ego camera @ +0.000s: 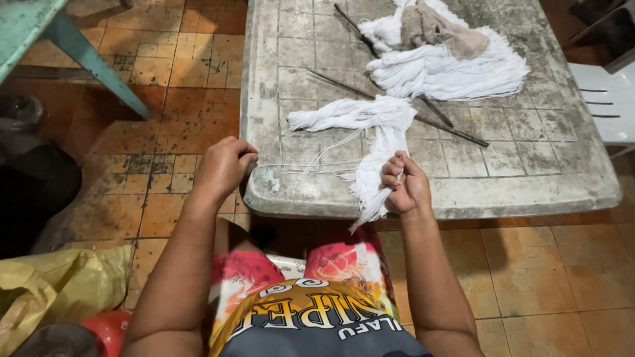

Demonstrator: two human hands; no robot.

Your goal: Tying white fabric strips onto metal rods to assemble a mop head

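Note:
My right hand [403, 185] is closed around a bundle of white string [370, 132] that hangs over the near edge of a worn grey table [529, 178]. My left hand [223, 166] pinches a few thin white strands [297, 166] pulled taut leftward from that bundle across the table's near left corner. A larger heap of white string [450, 69] lies farther back on the table, with a beige cloth [436, 30] on top of it. Thin dark rods [450, 129] lie crossed under the string.
A white plastic chair [608, 99] stands right of the table. A teal table leg [99, 66] slants at upper left. A yellow plastic bag [59, 284] and a red round object [109, 330] sit at lower left on the stained orange tile floor.

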